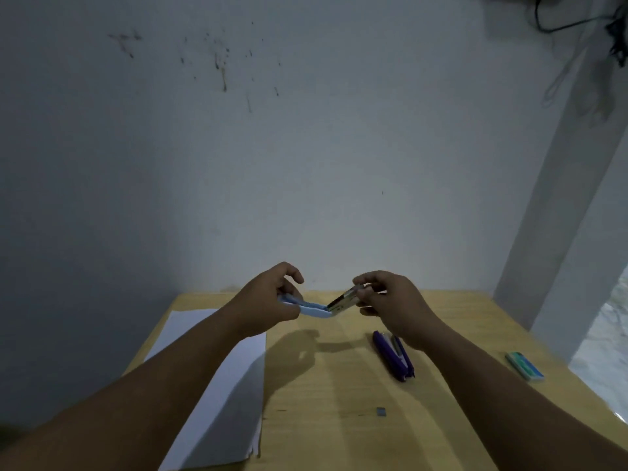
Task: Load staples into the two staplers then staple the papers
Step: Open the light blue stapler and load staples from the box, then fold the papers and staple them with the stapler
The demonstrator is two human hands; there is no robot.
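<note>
I hold a light blue stapler (pixel 314 309) above the table, swung wide open. My left hand (pixel 272 297) grips its blue plastic arm. My right hand (pixel 390 300) pinches the bare metal magazine (pixel 343 299) at the other end. A purple stapler (pixel 394 355) lies on the wooden table (pixel 339 385) below my right wrist, partly hidden by it. A stack of white papers (pixel 217 402) lies on the left under my left forearm. A small dark staple strip (pixel 381 411) sits on the table near the front.
A green and white staple box (pixel 524 366) lies near the table's right edge. A white wall stands right behind the table, and a white pillar rises at the right. Black cables hang at the top right.
</note>
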